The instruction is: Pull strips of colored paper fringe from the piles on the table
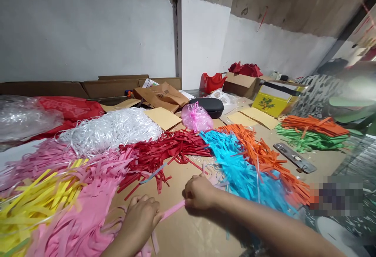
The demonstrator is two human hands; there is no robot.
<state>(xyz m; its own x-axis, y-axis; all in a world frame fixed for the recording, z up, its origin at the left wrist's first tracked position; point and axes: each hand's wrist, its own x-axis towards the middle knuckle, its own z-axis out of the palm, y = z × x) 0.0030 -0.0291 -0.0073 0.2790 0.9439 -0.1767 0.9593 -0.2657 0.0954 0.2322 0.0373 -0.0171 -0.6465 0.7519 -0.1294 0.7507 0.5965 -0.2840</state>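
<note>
A pink strip point(174, 210) of what looks like fabric or paper stretches between my two hands over the brown tabletop point(173, 233). My left hand point(143, 214) pinches its left end, and more pink strip hangs below that hand. The fingers of my right hand point(198, 192) are closed on the other end. Left of my left hand spreads a heap of pink strips point(91, 202). Blue strips point(235, 163) lie just beyond and right of my right hand. Dark red strips point(164, 147) are piled ahead of both hands.
Yellow strips point(44, 202), a white stringy bundle point(111, 130) and orange strips point(264, 155) surround the work area. A phone point(294, 157) lies at right near stacked green strips point(311, 140). Behind are a pink plastic bag point(196, 117), a black case point(210, 107) and a yellow box point(273, 100).
</note>
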